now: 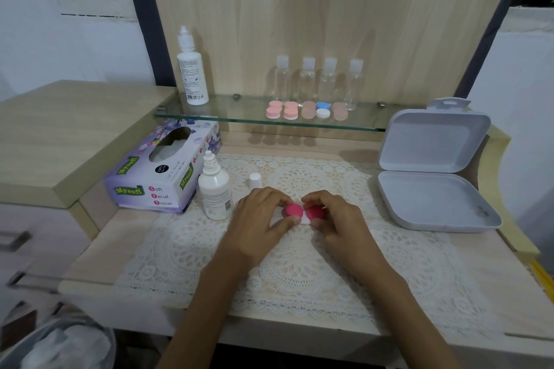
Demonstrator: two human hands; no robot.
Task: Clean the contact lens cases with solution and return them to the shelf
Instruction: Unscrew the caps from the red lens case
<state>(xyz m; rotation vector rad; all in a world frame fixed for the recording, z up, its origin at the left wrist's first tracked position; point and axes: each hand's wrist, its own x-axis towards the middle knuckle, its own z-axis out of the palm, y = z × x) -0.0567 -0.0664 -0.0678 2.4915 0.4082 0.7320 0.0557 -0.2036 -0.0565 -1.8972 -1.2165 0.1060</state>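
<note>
The pink contact lens case (295, 210) sat just above the lace mat (299, 272), held between both hands: the left hand (260, 219) had thumb and fingers curled and pinched round the left cap, and the right hand (338, 219) pinched the right cap the same way; whether the caps were going on or coming off could not be told. The main risk looked to be the uncapped solution bottle (214, 189) standing just beside the left hand, since a sideways nudge of that wrist could tip it and soak the mat. Its loose white cap (255, 180) stood near the fingers and could be knocked away. Twisting both caps at once might also let the small case slip, especially if it was wet. The mat covered a pale wooden desk (120, 237), with a tissue box (162, 168) at the left and an open white plastic box (434, 171) at the right. Above ran a glass shelf (239, 117) carrying 5 more cases (305, 111), a tall white bottle (192, 69) and 4 small clear bottles (317, 78) against a wood panel. A bin (60, 341) holding crumpled tissue showed at the lower left
</note>
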